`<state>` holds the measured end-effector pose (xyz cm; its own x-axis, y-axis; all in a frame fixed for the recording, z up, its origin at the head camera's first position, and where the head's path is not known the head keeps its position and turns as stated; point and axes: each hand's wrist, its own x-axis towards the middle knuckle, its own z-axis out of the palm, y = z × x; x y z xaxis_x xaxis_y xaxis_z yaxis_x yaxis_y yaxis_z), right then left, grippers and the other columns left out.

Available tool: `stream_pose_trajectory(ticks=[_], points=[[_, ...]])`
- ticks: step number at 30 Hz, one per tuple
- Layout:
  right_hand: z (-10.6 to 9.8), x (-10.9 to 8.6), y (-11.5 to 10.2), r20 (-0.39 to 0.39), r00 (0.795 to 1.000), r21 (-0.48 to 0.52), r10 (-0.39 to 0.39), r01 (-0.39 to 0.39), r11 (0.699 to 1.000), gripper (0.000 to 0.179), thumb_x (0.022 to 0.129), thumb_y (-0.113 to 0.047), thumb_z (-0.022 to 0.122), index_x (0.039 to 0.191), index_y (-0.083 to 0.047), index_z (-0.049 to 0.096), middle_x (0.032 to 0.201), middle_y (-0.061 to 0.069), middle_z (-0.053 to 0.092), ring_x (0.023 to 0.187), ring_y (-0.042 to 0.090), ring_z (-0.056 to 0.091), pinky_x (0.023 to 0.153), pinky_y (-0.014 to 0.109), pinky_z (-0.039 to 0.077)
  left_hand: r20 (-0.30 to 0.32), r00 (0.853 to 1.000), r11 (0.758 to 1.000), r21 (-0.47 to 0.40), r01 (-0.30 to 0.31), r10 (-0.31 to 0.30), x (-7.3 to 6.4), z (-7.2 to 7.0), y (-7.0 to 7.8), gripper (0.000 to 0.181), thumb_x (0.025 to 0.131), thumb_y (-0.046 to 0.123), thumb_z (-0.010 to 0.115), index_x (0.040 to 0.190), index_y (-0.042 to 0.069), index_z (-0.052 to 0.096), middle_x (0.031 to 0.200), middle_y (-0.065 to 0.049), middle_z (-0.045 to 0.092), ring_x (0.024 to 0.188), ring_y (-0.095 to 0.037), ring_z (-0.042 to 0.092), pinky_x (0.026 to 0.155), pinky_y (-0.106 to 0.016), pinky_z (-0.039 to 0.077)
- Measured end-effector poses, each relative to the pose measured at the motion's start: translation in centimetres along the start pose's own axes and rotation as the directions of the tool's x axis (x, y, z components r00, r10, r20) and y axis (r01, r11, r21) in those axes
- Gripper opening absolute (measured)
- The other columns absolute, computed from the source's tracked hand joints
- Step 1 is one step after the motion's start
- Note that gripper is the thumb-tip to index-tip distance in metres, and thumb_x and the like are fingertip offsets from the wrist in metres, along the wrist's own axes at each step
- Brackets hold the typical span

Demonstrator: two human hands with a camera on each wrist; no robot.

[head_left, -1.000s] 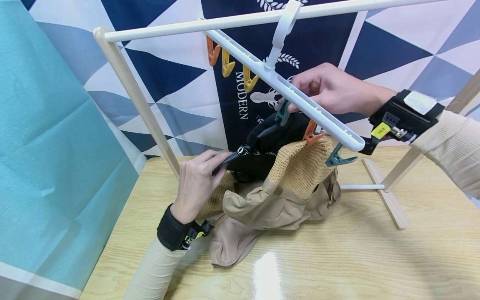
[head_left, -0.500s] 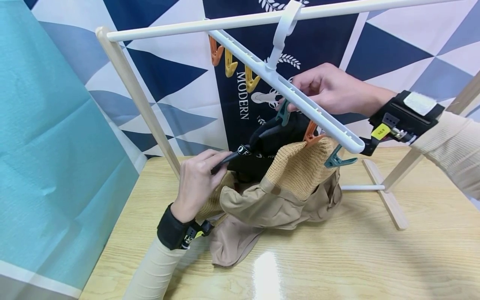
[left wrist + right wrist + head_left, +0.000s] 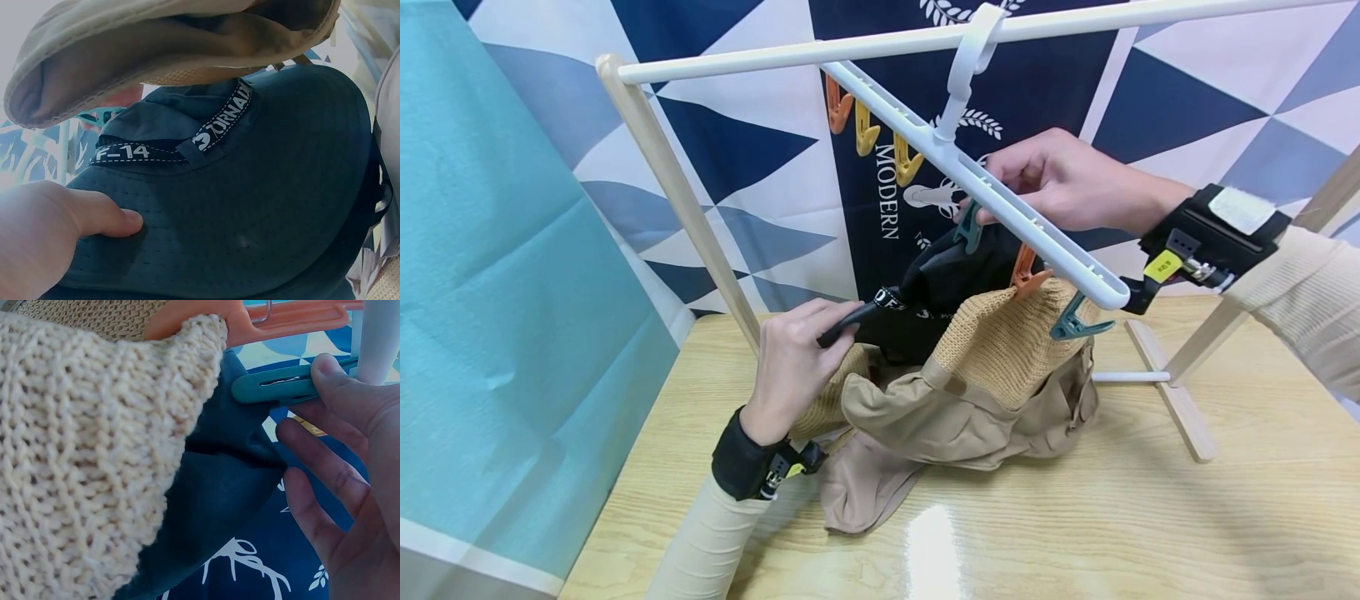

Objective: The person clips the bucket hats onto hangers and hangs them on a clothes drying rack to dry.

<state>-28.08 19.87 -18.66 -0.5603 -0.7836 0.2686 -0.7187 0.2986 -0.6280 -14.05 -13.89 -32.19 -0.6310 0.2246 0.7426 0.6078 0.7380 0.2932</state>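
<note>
A black bucket hat (image 3: 250, 187) with a printed lettered band hangs under the white clip hanger (image 3: 951, 158). Its brim is pinched by my left hand (image 3: 793, 358), thumb on top in the left wrist view. At the crown, a teal clip (image 3: 275, 386) overlaps the black fabric. My right hand (image 3: 1052, 179) pinches that clip's outer end between thumb and index finger, other fingers loosely bent. Beside it, an orange clip (image 3: 1027, 271) holds a hat with a tan knit crown (image 3: 1000, 342) and khaki brim (image 3: 940, 417). The black hat's lower part is hidden behind it.
The hanger hooks onto a rack's white rod (image 3: 850, 52). Yellow clips (image 3: 867, 133) and another orange clip (image 3: 838, 104) hang at its far end, a second teal clip (image 3: 1078, 321) at its near end. More beige fabric (image 3: 865, 492) lies low over the wooden table (image 3: 1075, 533).
Clips at the hanger's far end appear slightly further right, and the khaki brim's right side has shifted slightly right. Both hands keep nearly the same place and the same holds.
</note>
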Motion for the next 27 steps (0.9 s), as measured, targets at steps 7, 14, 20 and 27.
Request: stream_pose_trajectory(ticks=[7,14,20,27], points=[[-0.03,0.02,0.05,0.007,1.0,0.017,-0.009,0.009,1.0,0.011,0.103,0.001,0.076,0.11,-0.004,0.083,0.095,-0.011,0.08,0.073,0.013,0.066,0.067,0.026,0.047,-0.005,1.0,1.0,-0.01,-0.015,0.015,0.03,-0.13,-0.05,0.024,0.094,0.0,0.085,0.117,0.006,0.088,0.098,-0.011,0.087,0.082,-0.029,0.084,0.062,-0.039,0.058],[-0.07,0.03,0.01,0.006,1.0,0.006,-0.011,0.011,1.0,0.013,0.103,0.0,0.075,0.11,-0.007,0.084,0.106,-0.009,0.084,0.087,0.012,0.07,0.081,0.024,0.048,-0.012,1.0,0.999,-0.044,-0.015,0.015,0.11,-0.17,0.03,0.023,0.095,0.0,0.085,0.117,0.006,0.088,0.097,-0.011,0.087,0.08,-0.028,0.083,0.059,-0.037,0.054],[-0.07,-0.11,-0.15,-0.018,1.0,-0.028,0.014,-0.015,0.999,0.01,0.102,-0.001,0.078,0.109,-0.006,0.083,0.095,-0.009,0.081,0.089,0.012,0.069,0.084,0.024,0.048,-0.022,0.999,0.998,-0.063,-0.025,0.024,0.22,-0.26,0.09,0.021,0.096,0.001,0.086,0.116,0.005,0.088,0.098,-0.011,0.088,0.081,-0.027,0.084,0.059,-0.036,0.055],[-0.07,-0.13,-0.2,-0.019,1.0,-0.011,0.022,-0.022,1.0,0.008,0.101,-0.001,0.08,0.106,-0.006,0.083,0.09,-0.006,0.082,0.084,0.014,0.066,0.077,0.025,0.046,-0.009,1.0,0.995,-0.096,0.002,-0.003,0.29,-0.61,-0.02,0.019,0.097,0.003,0.085,0.116,0.006,0.089,0.099,-0.01,0.088,0.086,-0.027,0.086,0.069,-0.04,0.063]])
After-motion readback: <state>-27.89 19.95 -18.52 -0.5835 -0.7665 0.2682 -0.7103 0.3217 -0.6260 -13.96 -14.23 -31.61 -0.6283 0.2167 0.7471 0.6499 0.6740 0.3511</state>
